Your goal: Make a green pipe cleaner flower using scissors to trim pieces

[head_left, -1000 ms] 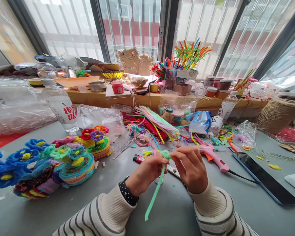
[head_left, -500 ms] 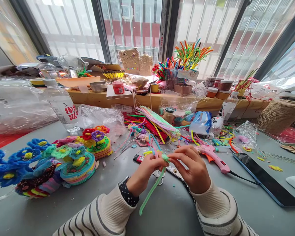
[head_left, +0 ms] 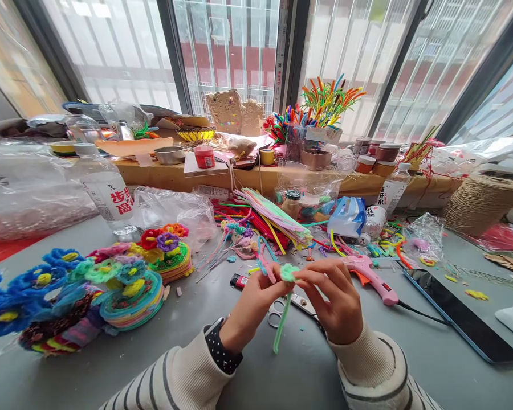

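Observation:
A light green pipe cleaner [head_left: 284, 322] is curled into a small flower-like bundle at its top, and its free end hangs down over the table. My left hand [head_left: 253, 304] pinches it from the left, with pink and blue pipe cleaner pieces showing above the fingers. From the right, the thumb and fingertips of my right hand [head_left: 337, 299] close on the curled green part. Scissors [head_left: 301, 303] lie on the table beneath and between my hands.
Fuzzy flower pots [head_left: 130, 299] stand at the left. Behind my hands lie a pipe cleaner pile [head_left: 273, 219] and a lighter [head_left: 240, 280]. At the right are a pink glue gun [head_left: 374, 279] with its cord and a phone [head_left: 461, 313]. Bottles stand farther back.
The hanging green end has swung right and now points more steeply down. More of the curled green top shows between my fingertips. The view has shifted slightly.

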`<action>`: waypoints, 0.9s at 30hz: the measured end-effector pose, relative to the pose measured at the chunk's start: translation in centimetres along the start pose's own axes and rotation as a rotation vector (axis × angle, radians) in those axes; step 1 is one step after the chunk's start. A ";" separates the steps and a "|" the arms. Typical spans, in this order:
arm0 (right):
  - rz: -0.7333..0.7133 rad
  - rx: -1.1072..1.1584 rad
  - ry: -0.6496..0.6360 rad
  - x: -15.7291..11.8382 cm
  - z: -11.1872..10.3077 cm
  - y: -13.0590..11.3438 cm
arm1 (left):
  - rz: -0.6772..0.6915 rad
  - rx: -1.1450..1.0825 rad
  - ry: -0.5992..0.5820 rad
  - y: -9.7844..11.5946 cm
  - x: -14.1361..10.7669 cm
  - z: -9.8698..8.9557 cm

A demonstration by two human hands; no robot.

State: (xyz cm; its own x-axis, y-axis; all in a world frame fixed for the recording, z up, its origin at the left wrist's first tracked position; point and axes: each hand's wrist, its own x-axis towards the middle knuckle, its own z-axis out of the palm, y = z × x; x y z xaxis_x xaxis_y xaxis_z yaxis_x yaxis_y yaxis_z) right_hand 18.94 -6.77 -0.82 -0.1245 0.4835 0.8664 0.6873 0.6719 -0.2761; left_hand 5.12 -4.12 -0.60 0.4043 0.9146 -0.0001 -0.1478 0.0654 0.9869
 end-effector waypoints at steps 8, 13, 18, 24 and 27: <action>0.409 0.439 -0.108 0.1 0.1 0.1 | 0.412 0.342 0.134 0.6 -0.7 -0.1; 0.410 0.330 -0.152 0.3 0.3 -0.8 | 0.431 0.380 0.169 0.6 -0.7 0.1; 0.323 0.122 -0.062 0.2 0.4 -0.4 | 0.379 0.262 0.133 1.0 -0.9 0.4; 0.230 0.015 -0.093 -0.1 0.6 -0.1 | 0.320 0.240 0.138 0.6 -0.5 0.2; 0.195 -0.023 -0.103 -0.1 0.6 0.0 | 0.320 0.260 0.144 0.4 -0.3 -0.1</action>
State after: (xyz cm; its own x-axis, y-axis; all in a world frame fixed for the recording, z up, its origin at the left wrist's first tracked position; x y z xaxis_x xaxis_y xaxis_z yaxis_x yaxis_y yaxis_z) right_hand 18.58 -6.49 -1.16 -0.0593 0.6589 0.7499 0.7214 0.5475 -0.4240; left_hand 4.86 -4.37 -0.20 0.2422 0.9200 0.3081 -0.0059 -0.3162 0.9487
